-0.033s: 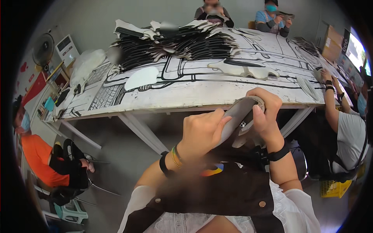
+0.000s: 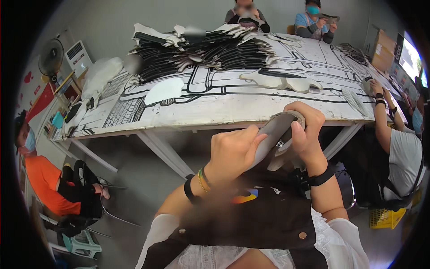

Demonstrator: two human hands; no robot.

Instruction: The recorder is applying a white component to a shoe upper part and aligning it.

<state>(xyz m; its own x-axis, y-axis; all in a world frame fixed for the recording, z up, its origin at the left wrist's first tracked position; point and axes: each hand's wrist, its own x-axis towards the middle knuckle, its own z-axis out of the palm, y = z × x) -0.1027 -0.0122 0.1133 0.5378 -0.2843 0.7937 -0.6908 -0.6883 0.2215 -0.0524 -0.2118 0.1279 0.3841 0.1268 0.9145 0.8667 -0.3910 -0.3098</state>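
Observation:
Both my hands grip one grey curved, folded piece (image 2: 272, 134) in front of my dark apron, just off the near table edge. My left hand (image 2: 234, 151) closes on its lower left end, thumb along its surface. My right hand (image 2: 309, 130) wraps its upper right end, fingers over the top and thumb pressed on the inner side. A small shiny bit shows inside the fold; the piece's exact kind I cannot make out. A loose pale and black shaped piece (image 2: 282, 80) lies on the table beyond my hands.
A tall stack of black and off-white shaped pieces (image 2: 197, 49) stands on the white table (image 2: 210, 105) with black line drawings. A pale rounded sheet (image 2: 164, 91) lies left of centre. Other people sit around the table. A yellow basket (image 2: 386, 218) is at lower right, a stool (image 2: 83, 244) at lower left.

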